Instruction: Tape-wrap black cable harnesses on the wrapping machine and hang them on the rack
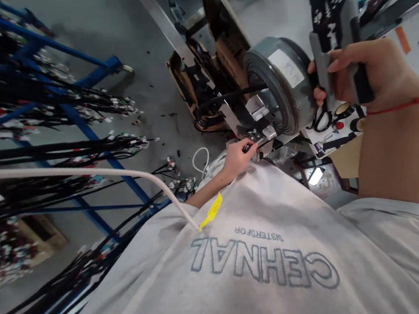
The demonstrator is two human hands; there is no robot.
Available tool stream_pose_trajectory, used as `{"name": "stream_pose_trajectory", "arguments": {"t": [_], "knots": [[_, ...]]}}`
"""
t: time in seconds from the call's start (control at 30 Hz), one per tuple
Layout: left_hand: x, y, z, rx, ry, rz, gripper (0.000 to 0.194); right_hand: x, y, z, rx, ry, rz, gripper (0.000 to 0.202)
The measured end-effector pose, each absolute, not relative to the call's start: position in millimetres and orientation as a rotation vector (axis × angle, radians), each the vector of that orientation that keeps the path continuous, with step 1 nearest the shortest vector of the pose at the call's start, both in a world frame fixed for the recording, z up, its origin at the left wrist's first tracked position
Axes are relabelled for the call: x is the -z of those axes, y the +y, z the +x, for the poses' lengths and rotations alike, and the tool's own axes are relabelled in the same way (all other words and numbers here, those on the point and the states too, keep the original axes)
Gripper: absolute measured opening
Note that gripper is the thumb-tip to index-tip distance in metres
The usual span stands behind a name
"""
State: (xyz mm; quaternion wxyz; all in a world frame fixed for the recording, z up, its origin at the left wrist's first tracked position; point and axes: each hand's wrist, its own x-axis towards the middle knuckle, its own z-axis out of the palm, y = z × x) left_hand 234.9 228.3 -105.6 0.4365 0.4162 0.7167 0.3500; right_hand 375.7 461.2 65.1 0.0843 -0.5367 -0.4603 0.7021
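Observation:
My right hand (pixel 377 70), with a red string at the wrist, is wrapped round the grey handles of a wire stripper (pixel 331 12) with a black, perforated head. Just left of that hand is a large grey roll (pixel 306 98) with a white label (pixel 285 68). Lower down, near the front of my shirt, my left hand (pixel 238 159) is closed on a small dark item at the table's edge; its shape is too hidden to tell. Metal blocks (pixel 259 108) sit beside the roll, above my left hand.
Blue racks (pixel 77 124) hung with black cables fill the left side. A white cable (pixel 120 172) with a yellow tag (pixel 213 209) crosses my shirt. Open cardboard boxes (pixel 182 87) stand beyond the table. Black scissors (pixel 322 120) and a tape roll (pixel 342 109) lie near my right hand.

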Motion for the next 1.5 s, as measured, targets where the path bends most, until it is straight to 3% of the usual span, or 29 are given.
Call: {"name": "stream_pose_trajectory", "arguments": {"t": [0.2, 0.43, 0.87, 1.1, 1.27, 1.33, 1.47, 1.5], "knots": [[108, 234, 237, -1.011, 1.747, 1.060, 0.023, -69, 462, 374, -1.946, -1.540, -1.687, 0.042], [112, 235, 243, -1.089, 1.704, 1.097, 0.019, -68, 465, 378, -1.955, -1.655, -1.626, 0.056], [106, 236, 245, -1.103, 1.753, 1.089, 0.018, -54, 482, 386, -1.953, -1.627, -1.585, 0.051], [99, 234, 245, -1.000, 1.858, 1.260, 0.016, -49, 484, 386, -1.956, -1.656, -1.450, 0.030], [94, 242, 244, -0.915, 1.885, 1.297, 0.020, -48, 485, 380, -1.989, -1.639, -1.433, 0.030], [99, 245, 240, -0.966, 1.781, 1.202, 0.022, -55, 471, 387, -1.949, -1.651, -1.393, 0.029], [112, 249, 232, -1.018, 1.609, 1.089, 0.024, -69, 399, 425, -1.505, -1.860, -1.166, 0.028], [115, 250, 230, -1.007, 1.580, 1.072, 0.025, -66, 375, 435, -1.588, -1.936, -1.119, 0.026]]}}
